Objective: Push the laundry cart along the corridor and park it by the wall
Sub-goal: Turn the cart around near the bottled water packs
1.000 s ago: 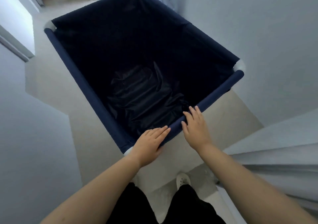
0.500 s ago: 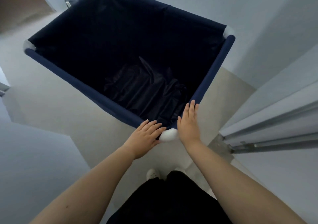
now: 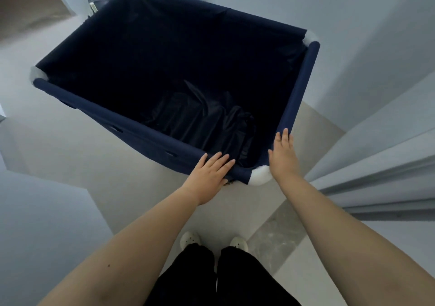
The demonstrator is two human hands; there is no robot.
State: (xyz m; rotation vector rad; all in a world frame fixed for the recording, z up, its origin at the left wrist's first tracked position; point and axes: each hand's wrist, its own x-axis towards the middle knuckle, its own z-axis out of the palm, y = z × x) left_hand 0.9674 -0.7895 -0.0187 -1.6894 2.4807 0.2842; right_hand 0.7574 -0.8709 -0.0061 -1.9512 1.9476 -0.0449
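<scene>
Laundry cart (image 3: 303,80): navy fabric bin on a tube frame with white corner caps (image 3: 260,176), standing on pale corridor floor (image 3: 58,155), turned corner-first toward the person. Dark crumpled liner lies in its bottom.

Left hand (image 3: 208,176): laid flat on the near rail, fingers extended over the rim, not curled round it.

Right hand (image 3: 283,156): flat on the right-side rail just past the near corner cap, fingers straight.

Right wall (image 3: 376,47): close beside the cart's far right corner; whether they touch cannot be told.

Left side: open floor.

Dark bag (image 3: 100,0): beyond the far rim.
</scene>
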